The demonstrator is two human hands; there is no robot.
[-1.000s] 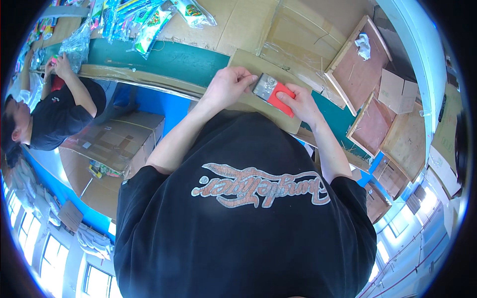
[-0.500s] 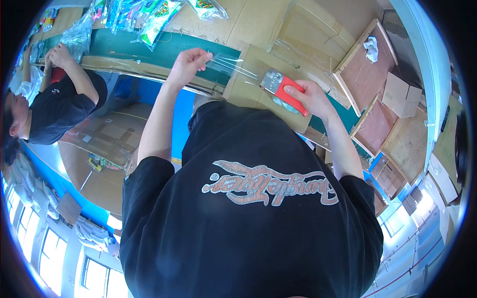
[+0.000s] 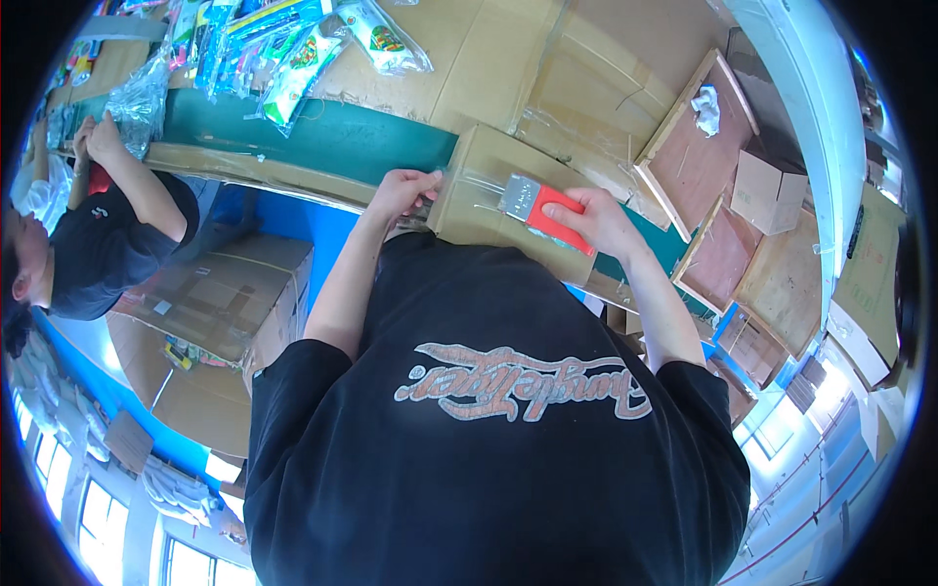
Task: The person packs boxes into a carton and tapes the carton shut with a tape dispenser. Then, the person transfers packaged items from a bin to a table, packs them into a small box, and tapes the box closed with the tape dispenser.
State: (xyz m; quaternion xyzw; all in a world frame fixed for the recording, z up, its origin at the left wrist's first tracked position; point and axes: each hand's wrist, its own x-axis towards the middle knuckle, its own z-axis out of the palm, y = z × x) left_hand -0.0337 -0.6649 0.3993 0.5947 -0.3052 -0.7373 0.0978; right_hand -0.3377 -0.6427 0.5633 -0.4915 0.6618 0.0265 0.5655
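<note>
A brown cardboard box (image 3: 479,161) lies on the green-topped bench in front of me, with clear tape across its top. My right hand (image 3: 598,220) grips a red tape dispenser (image 3: 547,210) with a metal blade, pressed on the box's top right. At the box's left edge, my left hand (image 3: 401,190) presses the tape end down with closed fingers. My black printed shirt fills the lower middle of the view.
A co-worker (image 3: 93,244) in a black shirt handles clear bags (image 3: 142,93) at the far left. Colourful packaged goods (image 3: 283,49) lie on flat cardboard at the top. Wooden trays (image 3: 694,166) and a small carton (image 3: 767,190) stand at the right. Large cartons (image 3: 215,293) sit lower left.
Half a second ago my left hand was stretched out to the left, pulling tape; it has come back to the box's left edge. The dispenser has stayed on the box.
</note>
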